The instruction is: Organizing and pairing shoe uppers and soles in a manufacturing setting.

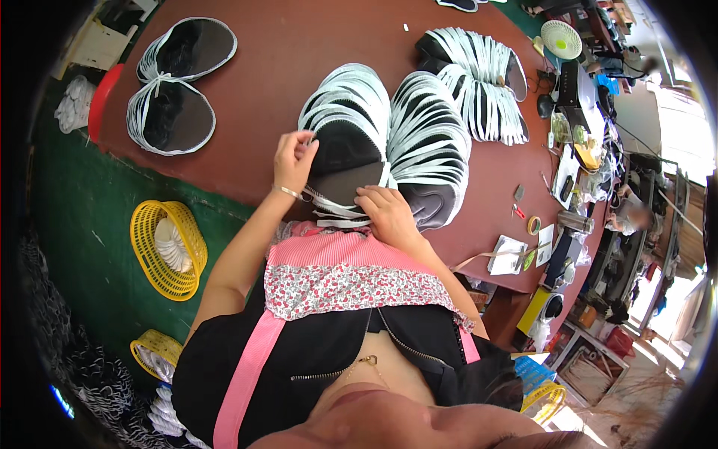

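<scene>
Directly ahead on the table lies a fanned stack of black, rounded fabric pieces with white edging (344, 142). My left hand (295, 163) is at the left rim of its top piece, thumb and fingertips pinched at the edge. Across the lower right of that stack rests my right hand (387, 213), its fingers laid over the grey-brown part of the piece. A second fanned stack of white-edged pieces (428, 135) lies against it on the right, near my right hand. The undersides of the pieces are hidden.
Two tied bundles of similar pieces (479, 82) lie farther right; another pair (179, 82) lies far left on the red-brown table (277, 45). Yellow baskets (168, 247) stand on the green floor. Tape, papers and a bottle (576, 221) crowd the right edge.
</scene>
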Demonstrator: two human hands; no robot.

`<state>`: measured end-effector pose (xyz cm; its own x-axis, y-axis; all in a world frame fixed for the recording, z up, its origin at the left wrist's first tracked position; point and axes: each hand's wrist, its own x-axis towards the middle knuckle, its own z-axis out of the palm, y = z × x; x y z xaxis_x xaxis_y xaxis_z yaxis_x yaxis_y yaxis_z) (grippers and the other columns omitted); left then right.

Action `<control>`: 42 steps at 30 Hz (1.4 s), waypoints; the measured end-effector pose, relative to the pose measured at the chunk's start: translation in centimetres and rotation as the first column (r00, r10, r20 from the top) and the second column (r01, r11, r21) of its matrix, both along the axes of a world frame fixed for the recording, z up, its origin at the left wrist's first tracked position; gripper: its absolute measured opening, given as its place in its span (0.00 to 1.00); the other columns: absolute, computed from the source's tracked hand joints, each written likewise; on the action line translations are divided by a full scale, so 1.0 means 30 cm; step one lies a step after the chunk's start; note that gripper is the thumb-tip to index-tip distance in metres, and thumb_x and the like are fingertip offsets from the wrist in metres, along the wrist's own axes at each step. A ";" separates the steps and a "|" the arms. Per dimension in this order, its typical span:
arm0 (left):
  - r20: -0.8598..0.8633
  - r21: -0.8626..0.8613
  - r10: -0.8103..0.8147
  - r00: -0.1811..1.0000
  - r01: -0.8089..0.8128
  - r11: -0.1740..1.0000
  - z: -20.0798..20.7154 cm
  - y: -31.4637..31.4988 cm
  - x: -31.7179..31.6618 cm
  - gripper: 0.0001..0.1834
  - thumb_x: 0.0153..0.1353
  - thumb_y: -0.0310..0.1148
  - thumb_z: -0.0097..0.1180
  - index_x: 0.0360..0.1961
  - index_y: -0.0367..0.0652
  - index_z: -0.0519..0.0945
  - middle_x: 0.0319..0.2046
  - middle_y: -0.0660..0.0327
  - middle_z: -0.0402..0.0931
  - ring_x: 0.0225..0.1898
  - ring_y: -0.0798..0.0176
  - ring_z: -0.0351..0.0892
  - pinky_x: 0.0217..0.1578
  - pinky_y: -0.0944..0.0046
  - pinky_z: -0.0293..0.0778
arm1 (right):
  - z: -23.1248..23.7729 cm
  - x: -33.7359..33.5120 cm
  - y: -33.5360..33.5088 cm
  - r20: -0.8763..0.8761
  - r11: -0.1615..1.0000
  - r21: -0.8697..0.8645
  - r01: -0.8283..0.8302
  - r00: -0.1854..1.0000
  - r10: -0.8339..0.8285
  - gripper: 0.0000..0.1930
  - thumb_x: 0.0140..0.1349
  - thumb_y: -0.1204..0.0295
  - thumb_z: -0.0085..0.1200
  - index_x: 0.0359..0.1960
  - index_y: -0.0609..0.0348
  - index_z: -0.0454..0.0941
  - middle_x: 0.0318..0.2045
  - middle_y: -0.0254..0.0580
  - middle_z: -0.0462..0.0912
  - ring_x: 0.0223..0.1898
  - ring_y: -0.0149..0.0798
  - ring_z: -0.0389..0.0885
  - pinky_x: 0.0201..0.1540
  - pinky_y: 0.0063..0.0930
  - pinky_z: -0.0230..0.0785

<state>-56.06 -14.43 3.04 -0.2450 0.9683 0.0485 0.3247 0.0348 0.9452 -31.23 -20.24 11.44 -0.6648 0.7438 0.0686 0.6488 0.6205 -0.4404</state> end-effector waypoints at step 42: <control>0.135 0.167 -0.411 0.902 0.388 0.906 -0.002 0.050 -0.154 0.18 0.66 0.27 0.60 0.57 0.42 0.83 0.46 0.60 0.82 0.49 0.64 0.82 0.50 0.62 0.79 | 0.052 -0.067 0.046 -0.095 0.981 0.060 0.185 0.979 -0.179 0.24 0.39 0.82 0.61 0.44 0.57 0.83 0.53 0.51 0.73 0.54 0.55 0.74 0.53 0.43 0.69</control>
